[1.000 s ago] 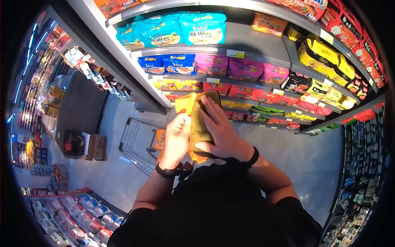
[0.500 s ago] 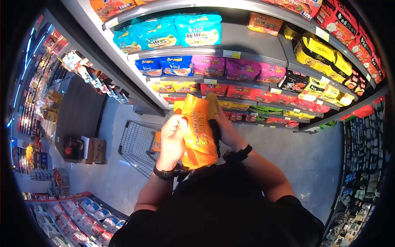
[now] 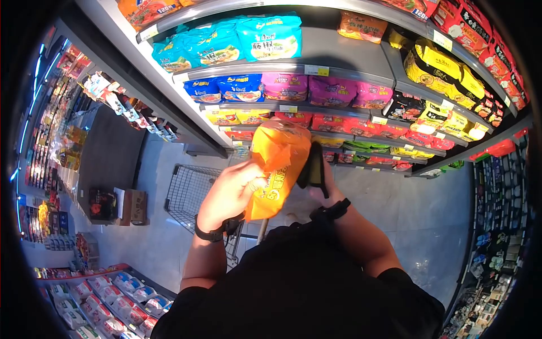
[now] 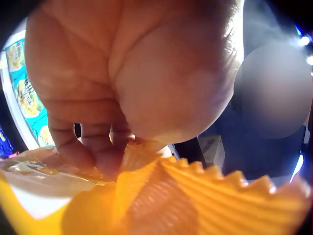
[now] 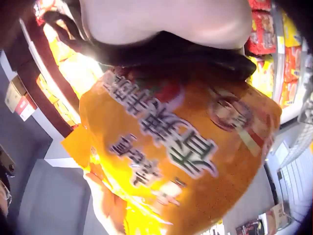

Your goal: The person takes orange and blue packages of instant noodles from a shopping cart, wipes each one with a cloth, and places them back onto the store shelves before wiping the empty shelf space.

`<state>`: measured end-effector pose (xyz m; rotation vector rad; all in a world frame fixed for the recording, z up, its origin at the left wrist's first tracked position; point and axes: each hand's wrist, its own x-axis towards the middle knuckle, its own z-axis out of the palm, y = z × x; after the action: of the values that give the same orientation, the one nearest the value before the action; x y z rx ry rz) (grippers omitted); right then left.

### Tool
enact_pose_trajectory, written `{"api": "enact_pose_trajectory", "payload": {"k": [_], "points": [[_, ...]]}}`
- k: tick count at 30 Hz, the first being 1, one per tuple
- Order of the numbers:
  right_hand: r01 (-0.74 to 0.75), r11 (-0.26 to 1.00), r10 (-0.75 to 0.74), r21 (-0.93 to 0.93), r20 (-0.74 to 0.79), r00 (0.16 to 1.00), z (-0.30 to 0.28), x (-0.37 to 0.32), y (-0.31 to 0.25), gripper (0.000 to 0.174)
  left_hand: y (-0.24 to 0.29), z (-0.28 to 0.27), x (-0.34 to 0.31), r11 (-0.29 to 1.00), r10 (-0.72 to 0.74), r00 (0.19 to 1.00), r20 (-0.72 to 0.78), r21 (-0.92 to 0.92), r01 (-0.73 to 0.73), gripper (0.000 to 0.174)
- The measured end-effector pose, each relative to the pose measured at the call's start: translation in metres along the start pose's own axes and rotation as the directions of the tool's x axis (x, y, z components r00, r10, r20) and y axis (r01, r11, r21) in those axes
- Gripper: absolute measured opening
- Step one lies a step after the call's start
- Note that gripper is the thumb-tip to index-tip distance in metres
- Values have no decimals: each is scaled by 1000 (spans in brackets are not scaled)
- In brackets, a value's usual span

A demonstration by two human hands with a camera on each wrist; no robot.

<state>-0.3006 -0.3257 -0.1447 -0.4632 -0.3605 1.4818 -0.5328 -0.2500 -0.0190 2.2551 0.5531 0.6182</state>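
Orange noodle pack (image 3: 278, 164) – being held up at chest height in front of the shelves (image 3: 316, 70), tilted, its printed face toward the head camera. It is touching no shelf.

Left hand (image 3: 231, 189): forearm is angling up from the lower left, wrist bent. Its fingers (image 4: 93, 152) and thumb are closing narrowly on the pack's crimped edge, pinching it; the wrist view is showing the foil ridges just under the palm.

Right hand (image 3: 329, 191): forearm is rising from the lower right, the hand sitting behind the pack's far side. In the wrist view its palm is lying against the pack – the fingers are hidden, so I cannot tell how far they are curling.

A wire shopping cart (image 3: 192, 195) is standing on the floor below the hands.
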Motion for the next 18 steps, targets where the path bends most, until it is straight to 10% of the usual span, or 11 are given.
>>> {"api": "enact_pose_trajectory", "payload": {"k": [4, 7, 15, 18], "points": [[111, 962, -166, -250, -211, 963, -39, 16, -9, 38, 3, 4, 1, 952, 18, 997, -81, 307, 8, 14], [312, 588, -515, -746, -48, 856, -24, 16, -14, 32, -9, 7, 6, 842, 106, 956, -274, 536, 60, 25], [175, 480, -125, -860, 130, 984, 27, -4, -27, 59, -23, 10, 18, 781, 247, 961, -125, 613, -121, 21], [566, 12, -166, -824, 556, 814, 47, 4, -25, 64, -24, 11, 18, 775, 230, 959, -164, 627, -78, 20]]}}
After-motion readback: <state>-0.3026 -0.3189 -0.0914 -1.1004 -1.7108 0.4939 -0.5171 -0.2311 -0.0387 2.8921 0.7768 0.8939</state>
